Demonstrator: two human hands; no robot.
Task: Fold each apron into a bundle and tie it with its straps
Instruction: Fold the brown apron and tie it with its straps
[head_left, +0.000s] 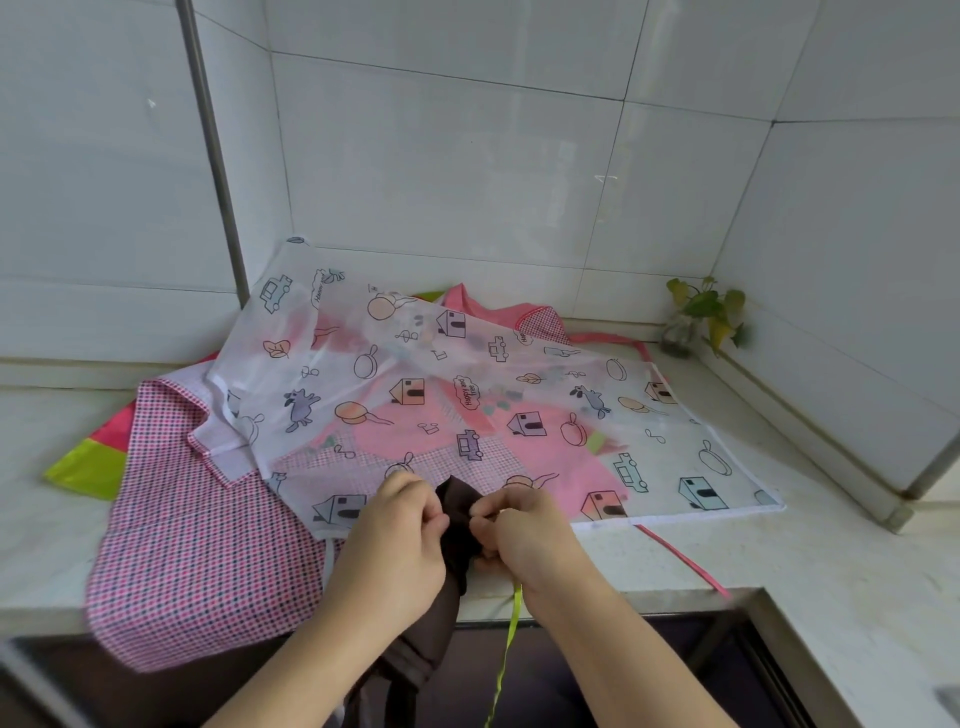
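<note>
Nearest the camera, a dark brown apron (457, 525) is held over the front edge of the worktop (675, 561) by both hands. The left hand (395, 540) has its fingers (415, 499) curled, and the upper edge of the brown cloth is pinched between thumb and fingertips. The right hand (524, 535) is pressed against the cloth from the other side, its fingers curled tight round a fold of it. A thin lime-green strap (506, 649) is seen coming out from under the right hand and hanging down past the worktop's edge. The lower part of the brown apron hangs below the worktop between the forearms.

Just behind the hands, a sheer white apron (467, 384) printed with houses, cars and pans is spread wide, its far edge lifted against the wall. Beneath it a pink checked apron (197, 519) is laid, its near corner draped over the front edge at the left. A lime-green and pink cloth (91, 465) is partly covered at the far left. A pink strap (685, 561) is stretched across the worktop to the right. In the far right corner a small plant (701, 312) stands against the white tiled wall (467, 156).
</note>
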